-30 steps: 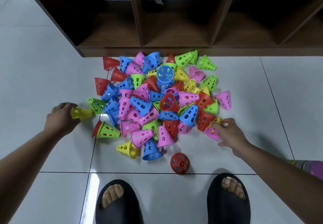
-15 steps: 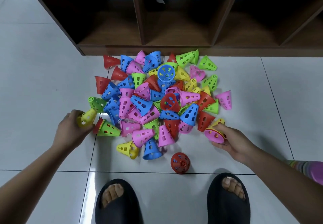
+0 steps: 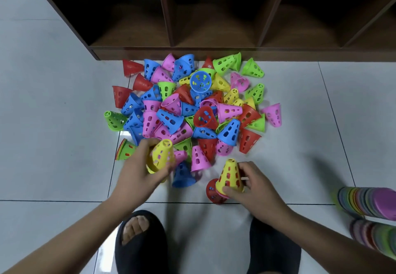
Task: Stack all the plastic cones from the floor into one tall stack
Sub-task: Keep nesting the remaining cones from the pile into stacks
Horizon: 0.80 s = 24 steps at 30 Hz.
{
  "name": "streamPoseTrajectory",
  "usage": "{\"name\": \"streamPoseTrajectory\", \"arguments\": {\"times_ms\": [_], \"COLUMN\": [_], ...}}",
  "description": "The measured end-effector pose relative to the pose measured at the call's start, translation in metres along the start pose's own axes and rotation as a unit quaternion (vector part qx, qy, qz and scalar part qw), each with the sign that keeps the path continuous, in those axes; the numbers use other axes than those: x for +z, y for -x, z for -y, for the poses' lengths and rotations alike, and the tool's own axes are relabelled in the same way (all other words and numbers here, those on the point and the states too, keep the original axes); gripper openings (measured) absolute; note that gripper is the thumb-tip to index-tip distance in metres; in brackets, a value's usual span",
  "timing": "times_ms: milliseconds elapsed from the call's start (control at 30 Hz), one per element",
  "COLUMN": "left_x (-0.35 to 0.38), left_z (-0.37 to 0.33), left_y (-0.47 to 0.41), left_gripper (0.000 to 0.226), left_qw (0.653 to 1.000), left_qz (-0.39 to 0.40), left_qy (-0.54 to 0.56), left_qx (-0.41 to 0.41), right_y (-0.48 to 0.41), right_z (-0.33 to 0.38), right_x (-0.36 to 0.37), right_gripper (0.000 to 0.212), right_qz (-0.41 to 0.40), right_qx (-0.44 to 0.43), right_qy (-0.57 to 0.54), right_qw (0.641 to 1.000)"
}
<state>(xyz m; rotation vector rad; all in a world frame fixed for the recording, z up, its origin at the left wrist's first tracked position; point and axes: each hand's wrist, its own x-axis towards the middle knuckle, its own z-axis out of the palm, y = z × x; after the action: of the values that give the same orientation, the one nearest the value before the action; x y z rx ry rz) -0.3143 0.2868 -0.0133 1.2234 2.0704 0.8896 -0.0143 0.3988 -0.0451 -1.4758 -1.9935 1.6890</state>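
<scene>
A heap of perforated plastic cones point(image 3: 192, 111) in red, blue, pink, green and yellow lies on the white tiled floor. My left hand point(image 3: 139, 173) grips a yellow cone point(image 3: 161, 156), point up, above the heap's near-left edge. My right hand point(image 3: 250, 185) holds a short nested stack point(image 3: 229, 176) upright, yellow cone on top with a pink rim beneath, just in front of the heap. A red cone point(image 3: 212, 191) lies on the floor beside and partly behind that stack. A blue cone point(image 3: 183, 175) stands between my hands.
A dark wooden shelf unit point(image 3: 192, 51) with open compartments borders the heap at the back. Two long stacks of nested cones point(image 3: 368, 203) lie on their sides at the right edge. My feet in black slippers point(image 3: 141, 243) stand at the bottom.
My left hand lifted the yellow cone from the floor at the left and carried it right, toward the middle. My right hand raised its yellow-and-pink stack from the heap's right edge and brought it nearer.
</scene>
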Motion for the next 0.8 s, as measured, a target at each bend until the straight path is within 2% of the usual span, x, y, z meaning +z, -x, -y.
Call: {"name": "streamPoseTrajectory", "arguments": {"times_ms": [133, 333, 500, 633, 800], "left_x": [0.03, 0.068, 0.09, 0.102, 0.106], "left_z": [-0.005, -0.014, -0.013, -0.002, 0.004], "left_y": [0.01, 0.021, 0.026, 0.027, 0.031], "left_gripper": [0.054, 0.048, 0.053, 0.057, 0.065], "left_qw": [0.998, 0.989, 0.983, 0.977, 0.969], "left_qz": [0.059, 0.135, 0.169, 0.189, 0.2], "left_qy": [0.017, 0.037, 0.009, -0.032, -0.064], "left_qx": [0.006, 0.053, 0.077, 0.096, 0.128], "right_y": [0.002, -0.001, -0.004, -0.02, -0.061], "right_z": [-0.005, -0.016, -0.026, -0.025, -0.025], "right_x": [0.009, 0.007, -0.003, -0.019, -0.046], "right_gripper": [0.056, 0.049, 0.053, 0.044, 0.041], "right_qz": [0.025, 0.033, 0.051, -0.016, -0.129], "right_qx": [-0.032, -0.079, -0.089, -0.108, -0.139], "right_qy": [0.041, 0.056, 0.098, 0.143, 0.255], "right_qw": [0.998, 0.995, 0.99, 0.984, 0.948]}}
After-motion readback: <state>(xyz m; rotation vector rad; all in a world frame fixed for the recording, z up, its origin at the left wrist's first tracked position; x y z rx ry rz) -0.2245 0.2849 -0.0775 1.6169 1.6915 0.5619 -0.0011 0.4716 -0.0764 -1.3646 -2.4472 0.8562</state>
